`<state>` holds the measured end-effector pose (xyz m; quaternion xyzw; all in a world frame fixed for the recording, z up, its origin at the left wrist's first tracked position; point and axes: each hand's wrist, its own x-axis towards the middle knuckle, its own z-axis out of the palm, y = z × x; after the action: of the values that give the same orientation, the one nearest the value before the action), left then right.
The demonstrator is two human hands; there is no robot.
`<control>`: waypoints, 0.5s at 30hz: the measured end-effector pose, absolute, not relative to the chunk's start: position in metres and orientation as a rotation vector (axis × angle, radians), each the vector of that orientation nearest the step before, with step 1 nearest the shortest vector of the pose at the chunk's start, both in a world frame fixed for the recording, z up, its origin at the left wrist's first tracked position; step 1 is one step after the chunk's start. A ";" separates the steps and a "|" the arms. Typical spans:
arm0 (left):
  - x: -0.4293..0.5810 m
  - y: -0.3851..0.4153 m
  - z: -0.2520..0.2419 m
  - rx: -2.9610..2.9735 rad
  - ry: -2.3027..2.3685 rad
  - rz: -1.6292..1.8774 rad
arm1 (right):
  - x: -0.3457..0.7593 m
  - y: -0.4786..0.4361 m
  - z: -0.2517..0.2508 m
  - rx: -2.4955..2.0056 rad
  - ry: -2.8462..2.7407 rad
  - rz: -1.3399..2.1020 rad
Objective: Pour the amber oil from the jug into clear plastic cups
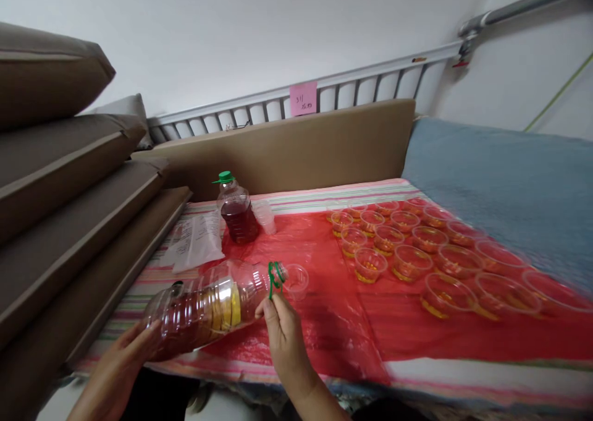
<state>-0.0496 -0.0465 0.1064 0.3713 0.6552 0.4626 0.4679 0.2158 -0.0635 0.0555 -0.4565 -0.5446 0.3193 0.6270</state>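
A large clear plastic bottle (199,310) lies tilted almost level in my hands, dark liquid along its lower side. My left hand (127,359) is wrapped round its base end. At the neck, my right hand (283,331) pinches the green ring handle (277,276). The bottle's mouth points right, at a clear plastic cup (296,279) just behind it on the red plastic sheet (319,254). Whether liquid is flowing cannot be made out. Several clear cups (370,264) with a little yellowish liquid stand in rows on the right.
A second bottle (238,217) of dark red liquid, green-capped, stands upright at the back, beside a stack of cups (265,216). A plastic bag (199,242) lies left of it. Stacked cushions (69,143) border the left; a blue cover (500,186) borders the right.
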 end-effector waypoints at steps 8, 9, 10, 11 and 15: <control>-0.064 -0.045 0.106 0.890 1.635 1.108 | 0.212 -0.060 0.051 -1.075 -1.225 0.731; -0.065 -0.044 0.108 0.898 1.644 1.104 | 0.212 -0.060 0.052 -1.073 -1.220 0.730; -0.065 -0.043 0.110 0.912 1.663 1.101 | 0.212 -0.059 0.053 -1.071 -1.213 0.727; -0.066 -0.042 0.112 0.932 1.682 1.096 | 0.212 -0.059 0.054 -1.066 -1.207 0.724; -0.066 -0.040 0.117 1.005 1.713 1.071 | 0.212 -0.060 0.057 -1.044 -1.184 0.715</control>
<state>-0.0658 -0.0403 0.1174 0.4024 0.6860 0.4288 0.4285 0.2122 -0.0598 0.0569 -0.4589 -0.5206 0.3143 0.6477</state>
